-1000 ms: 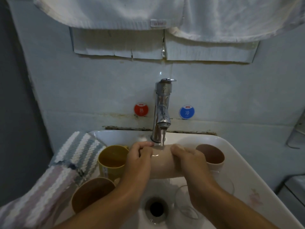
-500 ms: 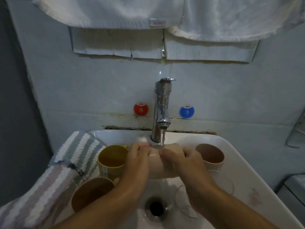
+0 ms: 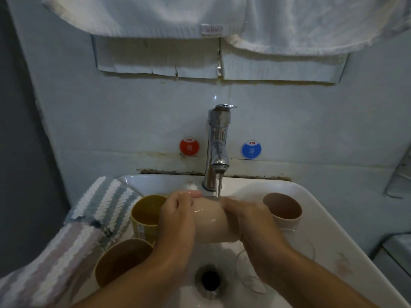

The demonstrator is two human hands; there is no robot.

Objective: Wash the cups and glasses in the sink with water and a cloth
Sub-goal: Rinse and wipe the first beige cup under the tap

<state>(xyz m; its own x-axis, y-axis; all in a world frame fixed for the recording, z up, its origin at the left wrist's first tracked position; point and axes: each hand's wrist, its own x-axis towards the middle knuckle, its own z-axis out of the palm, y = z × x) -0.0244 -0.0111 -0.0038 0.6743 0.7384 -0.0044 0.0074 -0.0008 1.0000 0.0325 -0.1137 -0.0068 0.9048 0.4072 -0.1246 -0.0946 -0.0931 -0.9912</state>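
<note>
Beige cup [image 3: 209,221] lies sideways at frame centre, held over sink basin [image 3: 315,218] under running faucet [image 3: 216,150], water stream striking its top. Little free room: yellow cup [image 3: 144,211] just left, brown cup [image 3: 121,261] lower left, pinkish cup [image 3: 283,208] right, clear glass [image 3: 251,276] tipped lower right near drain [image 3: 210,278]. Striped cloth [image 3: 73,236] draped over left rim. Tiled wall behind, red and blue stickers flanking faucet, white towels [image 3: 200,14] hanging at top. Left hand [image 3: 178,221] grasps cup's left end, right hand [image 3: 251,221] wraps its right end, fingers curled.
</note>
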